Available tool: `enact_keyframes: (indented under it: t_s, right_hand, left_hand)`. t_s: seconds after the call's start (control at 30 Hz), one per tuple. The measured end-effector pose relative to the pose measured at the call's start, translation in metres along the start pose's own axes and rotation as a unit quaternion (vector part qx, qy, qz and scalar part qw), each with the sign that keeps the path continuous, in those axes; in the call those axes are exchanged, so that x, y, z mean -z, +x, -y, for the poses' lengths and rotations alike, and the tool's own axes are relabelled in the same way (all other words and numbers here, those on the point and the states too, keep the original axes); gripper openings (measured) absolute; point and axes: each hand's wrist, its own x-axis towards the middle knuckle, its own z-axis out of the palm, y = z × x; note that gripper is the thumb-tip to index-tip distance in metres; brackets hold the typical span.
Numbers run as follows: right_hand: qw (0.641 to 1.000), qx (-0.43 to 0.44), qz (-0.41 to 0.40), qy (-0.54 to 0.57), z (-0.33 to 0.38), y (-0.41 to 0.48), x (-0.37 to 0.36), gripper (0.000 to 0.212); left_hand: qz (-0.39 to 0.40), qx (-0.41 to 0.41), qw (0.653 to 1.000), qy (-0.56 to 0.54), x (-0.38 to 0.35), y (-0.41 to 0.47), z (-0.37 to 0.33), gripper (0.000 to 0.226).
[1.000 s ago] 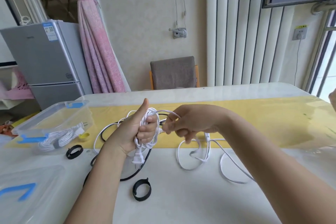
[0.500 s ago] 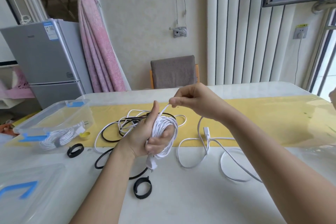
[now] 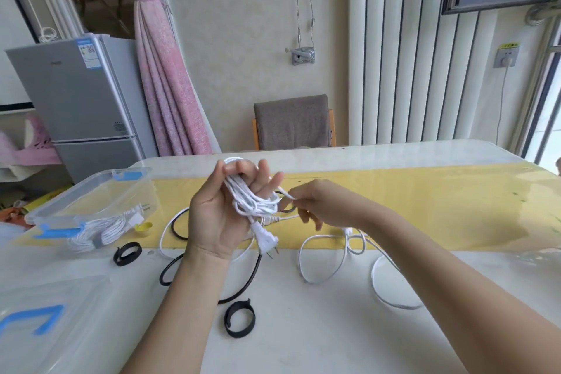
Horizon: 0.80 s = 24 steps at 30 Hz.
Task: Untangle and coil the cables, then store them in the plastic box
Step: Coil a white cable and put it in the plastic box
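Note:
My left hand is raised palm-up over the table with a white cable coiled around its fingers; the cable's plug hangs below the palm. My right hand pinches a strand of the same white cable just right of the coil. The loose rest of the white cable lies in loops on the table under my right forearm. A black cable lies on the table beneath my left hand. The clear plastic box stands at the left and holds a tied white coil.
Two black strap loops lie on the table, one near my left forearm and one by the box. The box lid with blue clips rests at the near left. A chair stands behind the table. A yellow mat covers the table's far half.
My left hand has turned palm-up and lifted the coil higher. My right hand dropped from above the coil to its right side, bringing the strand down and around.

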Motion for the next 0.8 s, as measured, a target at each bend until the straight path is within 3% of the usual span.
enact_keyframes:
  t_s: [0.07,0.13,0.17,0.23,0.43,0.53,0.67,0.8]
  right_hand:
    - [0.998,-0.003,0.046,-0.040,0.005,0.001,-0.012,0.048]
    - [0.991,0.014,0.078,-0.110,0.014,0.002,-0.024,0.036]
    - [0.987,0.027,0.082,-0.138,0.019,0.001,-0.028,0.027]
    - [0.983,0.041,0.074,-0.162,0.027,0.000,-0.026,0.017]
    - [0.983,0.038,0.027,-0.175,0.047,-0.014,0.009,0.019]
    - [0.978,0.078,-0.025,-0.192,0.051,-0.020,0.024,0.014]
    - [0.962,0.142,-0.104,-0.208,0.045,-0.021,0.040,0.011]
    - [0.946,0.173,-0.223,-0.161,0.025,-0.017,0.052,0.014]
  left_hand:
    - [-0.014,-0.014,0.999,-0.030,0.005,0.004,-0.007,0.040]
    - [0.026,-0.034,0.998,-0.055,0.002,0.008,-0.005,0.020]
    - [0.011,-0.057,0.998,-0.034,0.000,0.007,-0.002,0.015]
    - [-0.023,-0.060,0.997,0.038,-0.003,0.005,-0.005,0.025]
    - [-0.124,-0.020,0.964,0.234,-0.005,0.008,0.004,0.009]
    - [-0.115,0.069,0.926,0.352,-0.004,0.004,0.008,0.017]
    - [-0.022,0.200,0.852,0.484,-0.005,-0.006,0.014,0.044]
    - [0.080,0.304,0.864,0.395,-0.006,-0.008,0.021,0.081]
